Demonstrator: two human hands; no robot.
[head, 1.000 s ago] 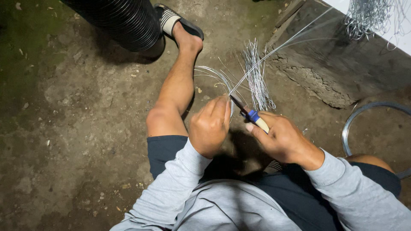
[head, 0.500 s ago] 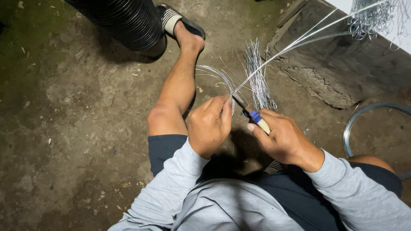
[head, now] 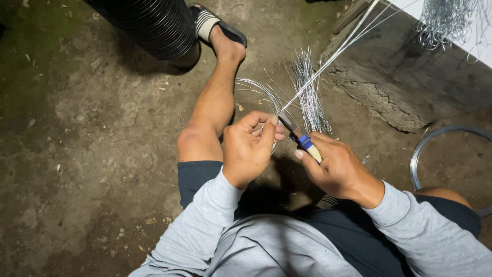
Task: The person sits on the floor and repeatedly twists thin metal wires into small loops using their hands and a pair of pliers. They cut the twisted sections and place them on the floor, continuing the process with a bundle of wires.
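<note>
The pliers' [head: 301, 139] handles vanish inside the right hand [head: 335, 169]. The wire strands [head: 328, 60] run off the top edge. The wire hoop [head: 417, 149] is cut by the right edge.

- Two hands: left hand [head: 249, 151], right hand [head: 333, 166].
- One pair of pliers [head: 302, 139].
- One bundle of cut wires [head: 309, 97] on the ground; strands too many to count.
- One wire coil [head: 421, 146] at the right edge.
- One black ribbed pipe [head: 148, 23].
- One sandal [head: 207, 23].
- One tangled wire heap [head: 446, 20], top right.
</note>
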